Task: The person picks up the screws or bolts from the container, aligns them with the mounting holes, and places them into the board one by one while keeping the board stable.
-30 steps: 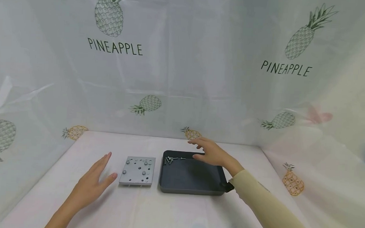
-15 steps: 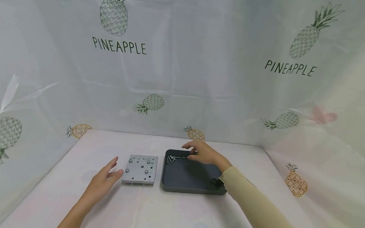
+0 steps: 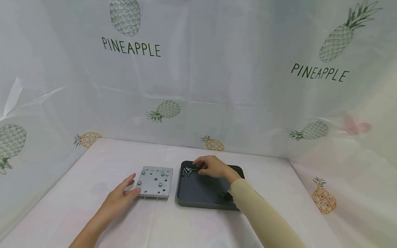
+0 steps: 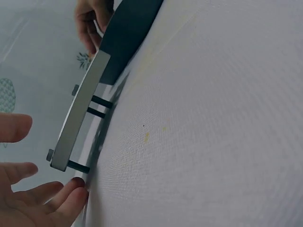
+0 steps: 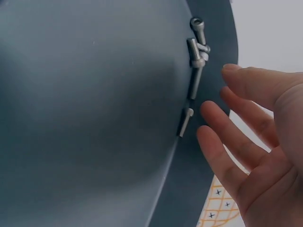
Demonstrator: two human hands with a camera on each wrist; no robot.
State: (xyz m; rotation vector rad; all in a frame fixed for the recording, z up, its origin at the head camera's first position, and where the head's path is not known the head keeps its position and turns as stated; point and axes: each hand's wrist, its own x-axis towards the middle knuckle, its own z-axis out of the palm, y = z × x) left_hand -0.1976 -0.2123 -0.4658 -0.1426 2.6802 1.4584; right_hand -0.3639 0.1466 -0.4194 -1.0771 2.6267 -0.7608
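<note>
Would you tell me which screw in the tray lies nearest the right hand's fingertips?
The small screw lying apart, below the clustered ones, closest to the right hand.

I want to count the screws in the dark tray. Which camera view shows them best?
The right wrist view: the screws lie large and sharp by the tray wall. The head view shows only a tiny cluster; the left wrist view shows none.

Plate left of tray
</note>
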